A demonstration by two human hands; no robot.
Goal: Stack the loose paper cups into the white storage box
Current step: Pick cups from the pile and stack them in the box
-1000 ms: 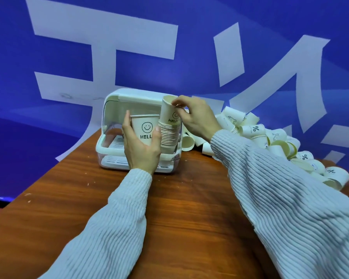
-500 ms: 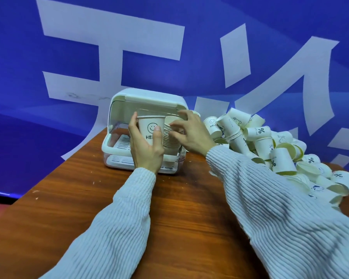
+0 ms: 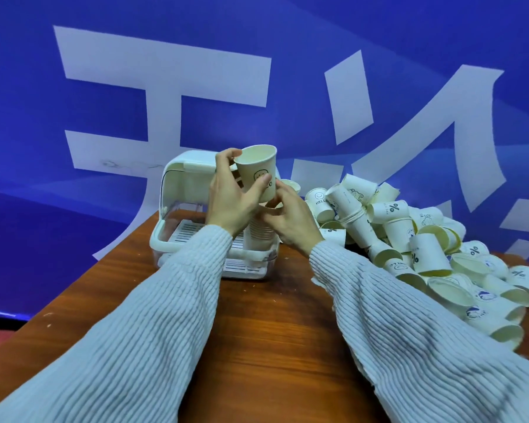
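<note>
left hand (image 3: 229, 196): reaching forward from the near left, fingers curling around a single paper cup (image 3: 257, 170), thumb pressing on its printed face, the other fingers hooking over the far rim; it is holding this cup upright, mouth up, above the box.
right hand (image 3: 289, 219): reaching in from the near right, fingers bent and closing on the top of the cup stack (image 3: 260, 233), just under the single cup's base; how firmly it is gripping cannot be told.
white storage box (image 3: 177, 236): sitting at the far edge of the wooden table (image 3: 257, 331), its domed lid flipped up and back; the cup stack is standing upright in its right part, on the slotted tray, while the left part of the tray is showing bare slots.
loose cups (image 3: 425, 248): lying in a heap on the table to the right of the box, most tipped on their sides, some nested in short runs.
sleeves: pale ribbed knit covering both arms to the wrists.
</note>
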